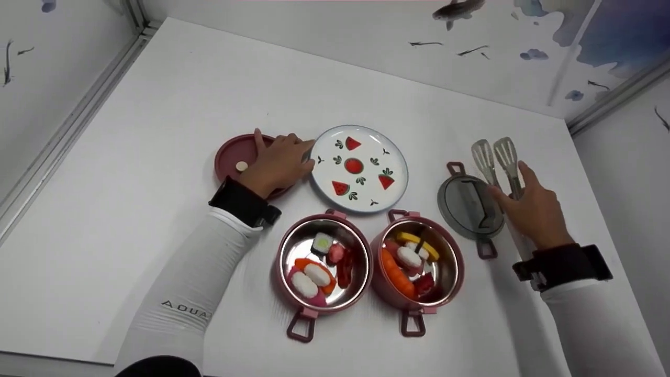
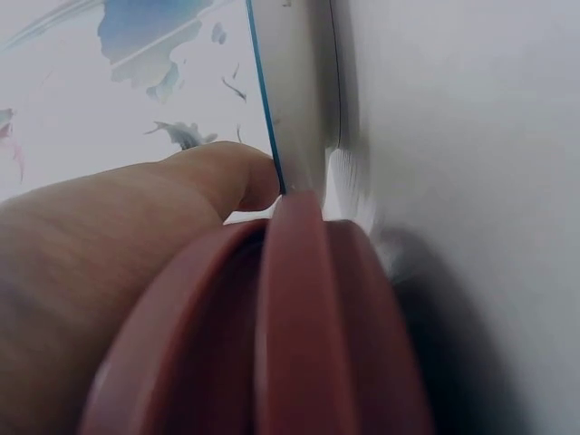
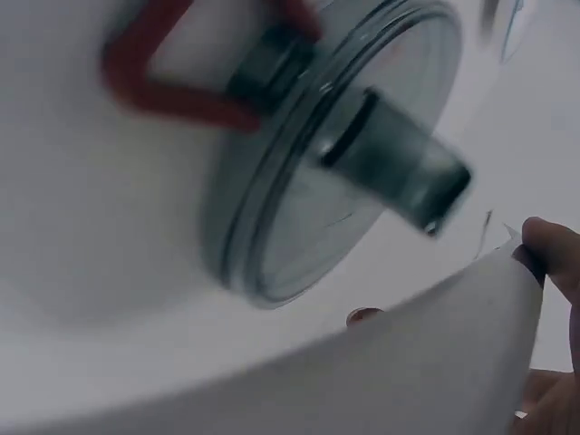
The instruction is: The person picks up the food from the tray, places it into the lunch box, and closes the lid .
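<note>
While the watermelon-print plate (image 1: 331,174) lies flat on the white bench (image 1: 172,104), the nearer of the two hands is the left hand (image 1: 282,159): it reaches in from the plate's left, over the dark red lid (image 1: 229,162), fingers partly bent, tips at the plate's left rim. Whether they pinch that rim or merely touch it, I cannot tell. The plate, being round, has no long axis. Well to the plate's right, the right hand (image 1: 536,212) grips the slotted tongs (image 1: 506,157) between thumb and fingers; their long axis points away from the person, the two pale heads slightly apart at the far end.

The plate is glossy, with a thin bluish edge; the dark red lid beside it looks smooth and bears a pale knob. Right of the plate lies a translucent grey lid (image 1: 458,201), disc-shaped, with red loops at opposite ends. On the plate's near side stand two pinkish-red pots, the near-left pot (image 1: 303,238) and the near-right pot (image 1: 445,262), mirror-bright inside, with angular loop handles and rounded toy food (image 1: 304,285).
</note>
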`<action>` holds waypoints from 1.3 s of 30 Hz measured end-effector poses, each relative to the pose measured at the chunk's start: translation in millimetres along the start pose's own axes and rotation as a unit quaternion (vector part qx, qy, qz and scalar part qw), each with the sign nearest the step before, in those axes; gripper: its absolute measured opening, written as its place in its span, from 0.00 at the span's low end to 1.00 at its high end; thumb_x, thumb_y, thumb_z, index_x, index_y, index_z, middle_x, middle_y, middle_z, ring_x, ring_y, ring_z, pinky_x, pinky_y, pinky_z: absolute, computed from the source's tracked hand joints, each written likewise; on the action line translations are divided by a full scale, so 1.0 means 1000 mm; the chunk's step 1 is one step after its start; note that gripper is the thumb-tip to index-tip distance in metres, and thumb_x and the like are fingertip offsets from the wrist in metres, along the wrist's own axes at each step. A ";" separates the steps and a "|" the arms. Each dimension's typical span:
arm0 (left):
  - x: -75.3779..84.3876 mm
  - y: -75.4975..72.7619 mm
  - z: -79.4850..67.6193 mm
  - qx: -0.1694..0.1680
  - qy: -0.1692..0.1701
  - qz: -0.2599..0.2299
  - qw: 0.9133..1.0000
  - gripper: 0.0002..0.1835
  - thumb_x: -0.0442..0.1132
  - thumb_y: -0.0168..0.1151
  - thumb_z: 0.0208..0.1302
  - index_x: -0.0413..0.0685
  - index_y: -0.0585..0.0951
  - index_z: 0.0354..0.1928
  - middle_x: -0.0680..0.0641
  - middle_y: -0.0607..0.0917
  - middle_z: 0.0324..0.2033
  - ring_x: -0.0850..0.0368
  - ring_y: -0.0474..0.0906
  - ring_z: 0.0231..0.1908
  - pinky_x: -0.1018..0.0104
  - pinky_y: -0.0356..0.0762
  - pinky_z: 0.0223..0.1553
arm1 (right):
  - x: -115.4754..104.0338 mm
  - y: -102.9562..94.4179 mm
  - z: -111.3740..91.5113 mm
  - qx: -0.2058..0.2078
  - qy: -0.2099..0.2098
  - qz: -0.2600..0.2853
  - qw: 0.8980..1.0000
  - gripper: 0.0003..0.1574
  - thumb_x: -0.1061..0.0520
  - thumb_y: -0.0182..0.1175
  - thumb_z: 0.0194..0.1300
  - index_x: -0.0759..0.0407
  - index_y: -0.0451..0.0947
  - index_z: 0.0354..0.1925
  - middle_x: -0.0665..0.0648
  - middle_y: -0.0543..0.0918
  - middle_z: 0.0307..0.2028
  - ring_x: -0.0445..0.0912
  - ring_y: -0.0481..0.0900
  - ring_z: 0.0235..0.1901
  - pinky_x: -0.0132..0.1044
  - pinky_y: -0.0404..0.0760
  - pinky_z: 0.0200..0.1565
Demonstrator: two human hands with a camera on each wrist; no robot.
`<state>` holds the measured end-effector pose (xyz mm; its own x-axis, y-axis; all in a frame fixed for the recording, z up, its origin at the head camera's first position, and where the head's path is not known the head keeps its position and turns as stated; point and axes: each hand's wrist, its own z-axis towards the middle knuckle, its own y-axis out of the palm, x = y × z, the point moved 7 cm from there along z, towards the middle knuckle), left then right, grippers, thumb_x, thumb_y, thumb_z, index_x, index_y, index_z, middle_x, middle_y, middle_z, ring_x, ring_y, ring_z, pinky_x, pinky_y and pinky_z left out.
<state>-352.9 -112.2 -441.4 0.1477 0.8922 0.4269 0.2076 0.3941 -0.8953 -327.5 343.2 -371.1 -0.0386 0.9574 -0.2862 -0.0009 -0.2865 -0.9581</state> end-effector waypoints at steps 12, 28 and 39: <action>0.010 -0.003 -0.001 -0.006 0.001 0.006 1.000 0.32 0.56 0.45 0.74 0.61 0.60 0.77 0.45 0.68 0.71 0.46 0.56 0.75 0.27 0.19 0.70 | 0.060 0.017 0.013 -0.068 0.058 -0.053 0.995 0.59 0.31 0.47 0.73 0.74 0.40 0.74 0.89 0.74 0.46 0.71 0.80 0.36 0.51 0.76 0.29; 0.015 -0.005 0.000 -0.006 0.007 0.010 1.000 0.31 0.55 0.44 0.74 0.62 0.60 0.78 0.45 0.68 0.70 0.45 0.57 0.75 0.27 0.19 0.69 | 0.063 0.019 0.017 -0.063 0.110 -0.121 0.985 0.51 0.44 0.39 0.77 0.88 0.34 0.70 0.90 0.75 0.43 0.77 0.79 0.38 0.63 0.77 0.35; 0.004 -0.002 -0.003 -0.020 0.003 0.000 1.000 0.32 0.56 0.44 0.75 0.61 0.60 0.78 0.44 0.67 0.71 0.44 0.56 0.75 0.26 0.18 0.68 | 0.053 0.033 0.014 -0.088 0.136 -0.108 0.981 0.52 0.45 0.38 0.77 0.83 0.27 0.72 0.92 0.72 0.47 0.78 0.77 0.44 0.66 0.77 0.42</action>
<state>-349.7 -110.3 -437.6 0.1544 0.8906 0.4278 0.2462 0.3846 -0.8896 -343.8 383.6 -418.0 0.2116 0.9763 -0.0464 0.1931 -0.0883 -0.9772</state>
